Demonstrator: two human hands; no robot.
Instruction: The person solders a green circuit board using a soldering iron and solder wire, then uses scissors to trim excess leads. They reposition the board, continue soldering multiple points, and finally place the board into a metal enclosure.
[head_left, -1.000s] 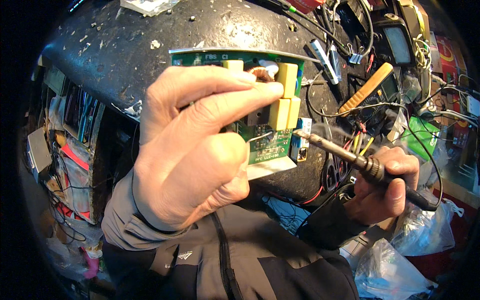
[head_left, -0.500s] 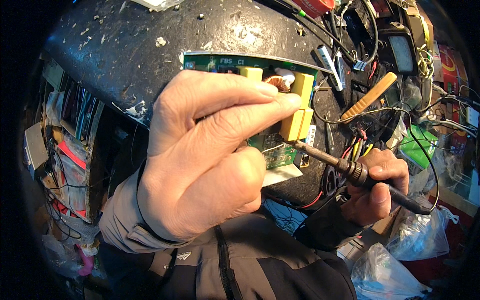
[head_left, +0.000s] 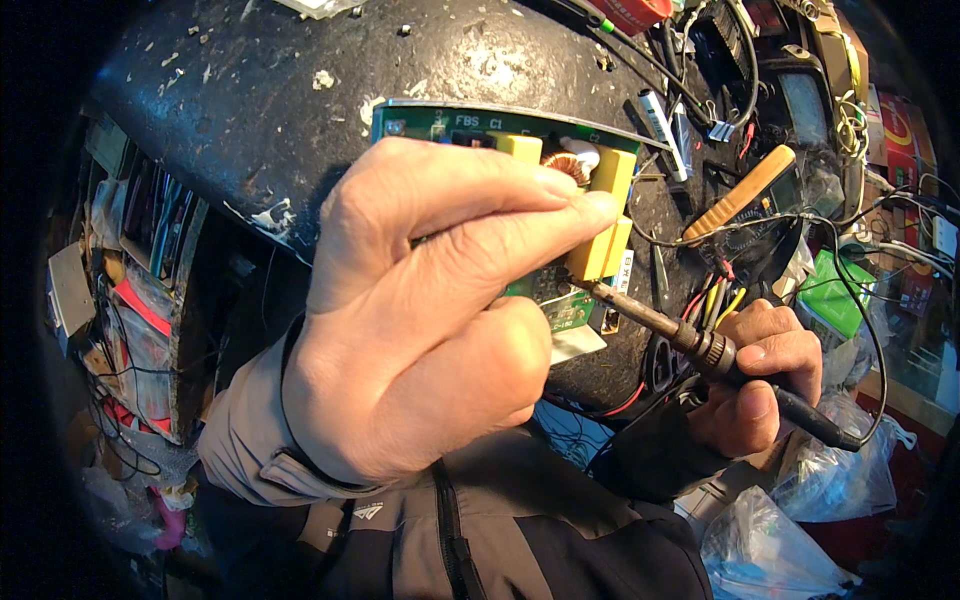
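Note:
My right hand (head_left: 766, 375) grips a soldering iron (head_left: 708, 350) with a dark handle, thumb and fingers closed round it. The iron's tip meets the lower edge of a block of yellow box-shaped capacitors (head_left: 592, 252) on a green circuit board (head_left: 408, 122). Over the board lies my left hand (head_left: 430, 290), thumb and index finger pressed together beside the capacitors; whatever they pinch is hidden. A copper-wound coil (head_left: 566, 164) and a second yellow capacitor (head_left: 519, 147) show past the fingers. Much of the board is covered by my left hand.
The board rests on a worn black bench (head_left: 300, 110). Right of it lie a wooden-handled tool (head_left: 745, 192), a white marker pen (head_left: 662, 135) and tangled cables. A shelf of clutter (head_left: 125, 290) stands at the left; clear plastic bags (head_left: 770, 550) are at the lower right.
My left hand and the board have shifted slightly to the right. The soldering iron's rear end has dropped a little, while its tip stays by the yellow capacitors.

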